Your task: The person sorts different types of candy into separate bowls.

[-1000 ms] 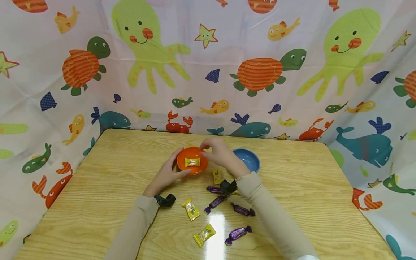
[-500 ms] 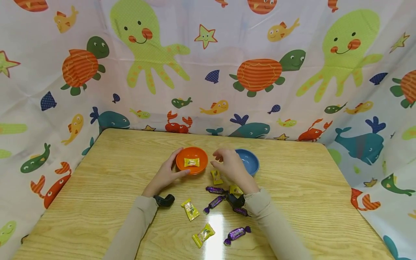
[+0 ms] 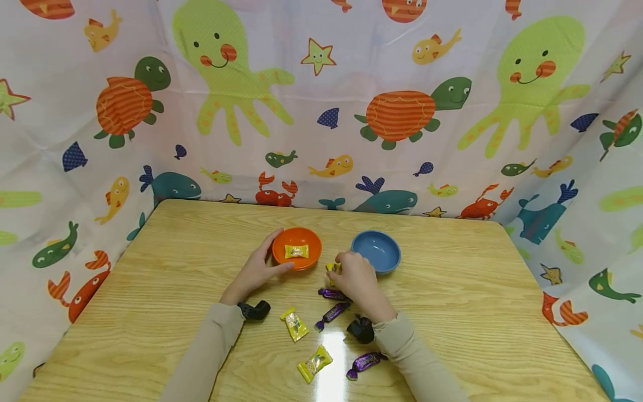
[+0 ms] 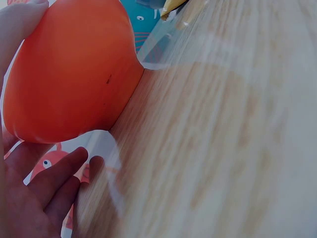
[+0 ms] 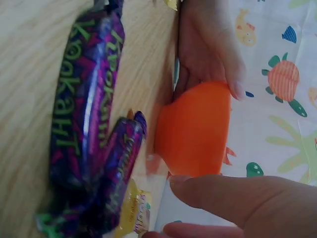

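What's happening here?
A person's left hand holds a round orange bowl with one rectangular yellow-wrapped candy inside. The right hand is down at another yellow-wrapped candy; whether it touches it, I can't tell. A round blue bowl stands just beyond that hand. Loose yellow-wrapped candies and purple twist-wrapped candies lie on the wooden table.

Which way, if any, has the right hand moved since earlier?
Yes: the right hand moved away from the table's far edge and rightward from the orange bowl.

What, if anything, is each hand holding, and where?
Left hand: orange bowl, by its rim and side. Right hand: at a yellow candy; cannot tell whether it's held.
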Motion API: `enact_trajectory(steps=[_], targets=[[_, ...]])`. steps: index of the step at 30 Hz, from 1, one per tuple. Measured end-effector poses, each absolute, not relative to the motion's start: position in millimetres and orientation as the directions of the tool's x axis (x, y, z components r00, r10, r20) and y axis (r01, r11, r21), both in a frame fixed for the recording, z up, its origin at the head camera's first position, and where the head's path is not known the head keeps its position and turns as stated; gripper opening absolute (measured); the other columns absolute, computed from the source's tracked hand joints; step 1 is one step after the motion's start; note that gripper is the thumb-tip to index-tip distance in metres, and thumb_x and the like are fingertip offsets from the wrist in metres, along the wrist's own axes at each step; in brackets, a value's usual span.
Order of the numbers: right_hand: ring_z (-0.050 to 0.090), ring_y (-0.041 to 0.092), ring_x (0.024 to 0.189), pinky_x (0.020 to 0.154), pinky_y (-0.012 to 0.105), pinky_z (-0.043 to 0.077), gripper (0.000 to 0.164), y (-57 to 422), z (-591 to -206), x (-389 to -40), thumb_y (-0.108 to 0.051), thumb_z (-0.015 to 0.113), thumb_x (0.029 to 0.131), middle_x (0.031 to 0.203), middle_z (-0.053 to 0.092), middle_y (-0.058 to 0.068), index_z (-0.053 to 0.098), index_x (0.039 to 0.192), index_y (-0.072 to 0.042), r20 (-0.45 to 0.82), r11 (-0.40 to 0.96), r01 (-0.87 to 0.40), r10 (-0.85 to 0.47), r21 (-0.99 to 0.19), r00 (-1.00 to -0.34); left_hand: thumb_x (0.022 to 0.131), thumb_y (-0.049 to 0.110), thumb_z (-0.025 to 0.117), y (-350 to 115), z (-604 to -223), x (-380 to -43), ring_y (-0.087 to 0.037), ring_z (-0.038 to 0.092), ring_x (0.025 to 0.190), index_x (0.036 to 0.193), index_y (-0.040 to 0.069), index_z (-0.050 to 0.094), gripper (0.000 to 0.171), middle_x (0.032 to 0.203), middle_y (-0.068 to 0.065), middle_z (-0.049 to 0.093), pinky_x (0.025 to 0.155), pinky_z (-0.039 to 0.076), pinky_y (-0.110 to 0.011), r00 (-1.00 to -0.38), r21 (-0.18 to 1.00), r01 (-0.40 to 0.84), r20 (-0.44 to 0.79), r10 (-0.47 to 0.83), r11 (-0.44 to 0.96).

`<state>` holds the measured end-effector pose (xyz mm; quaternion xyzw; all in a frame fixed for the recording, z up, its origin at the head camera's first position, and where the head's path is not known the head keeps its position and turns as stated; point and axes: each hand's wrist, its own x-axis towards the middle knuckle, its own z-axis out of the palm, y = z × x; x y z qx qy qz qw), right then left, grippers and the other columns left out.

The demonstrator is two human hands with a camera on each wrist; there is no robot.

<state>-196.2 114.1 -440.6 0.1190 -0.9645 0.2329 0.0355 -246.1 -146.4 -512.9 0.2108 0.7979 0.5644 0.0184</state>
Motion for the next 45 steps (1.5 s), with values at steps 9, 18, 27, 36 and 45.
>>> enact_trajectory(steps=[9,18,27,36,45], targets=[[0.05,0.018,0.06,0.049,0.029,0.037,0.021,113,-452,-197,-0.02,0.083,0.078,0.07,0.056,0.002,0.068,0.081,-0.005,0.094,0.883,-0.224,-0.203,-0.414,-0.975,0.085,0.04,0.079,-146,-515,-247,-0.022,0.024,0.147,0.158,0.015,0.024,0.095,0.16,-0.003,0.03,0.12,0.017,-0.049,-0.909,0.905,0.322,0.213,0.359,0.278],[0.059,0.021,0.07,0.057,0.035,0.051,0.022,113,-456,-196,-0.009,0.081,0.073,0.085,0.066,0.007,0.073,0.093,-0.004,0.14,0.882,-0.262,-0.224,-0.393,-0.964,0.085,0.041,0.079,-146,-515,-248,-0.022,0.025,0.147,0.159,0.017,0.024,0.095,0.159,-0.002,0.031,0.12,0.018,-0.049,-0.91,0.91,0.313,0.206,0.359,0.271],[0.06,0.024,0.073,0.054,0.035,0.049,0.027,111,-458,-196,-0.009,0.081,0.071,0.088,0.066,0.008,0.073,0.097,-0.005,0.141,0.894,-0.255,-0.217,-0.369,-0.966,0.084,0.042,0.079,-145,-514,-248,-0.022,0.024,0.148,0.159,0.017,0.023,0.097,0.16,-0.002,0.03,0.12,0.016,-0.049,-0.915,0.917,0.291,0.185,0.359,0.271],[0.06,0.025,0.074,0.053,0.035,0.048,0.027,109,-456,-194,-0.003,0.077,0.072,0.086,0.064,0.007,0.074,0.098,-0.008,0.163,0.892,-0.265,-0.219,-0.366,-0.962,0.084,0.043,0.079,-145,-513,-248,-0.023,0.023,0.148,0.159,0.017,0.023,0.097,0.16,-0.002,0.029,0.12,0.015,-0.05,-0.917,0.917,0.287,0.179,0.357,0.278],[0.056,0.023,0.071,0.051,0.033,0.043,0.028,110,-454,-194,-0.004,0.078,0.071,0.083,0.062,0.005,0.074,0.098,-0.009,0.174,0.882,-0.28,-0.229,-0.378,-0.958,0.084,0.043,0.079,-147,-513,-247,-0.022,0.024,0.148,0.159,0.019,0.024,0.096,0.16,-0.001,0.03,0.12,0.017,-0.049,-0.921,0.915,0.284,0.177,0.348,0.285]])
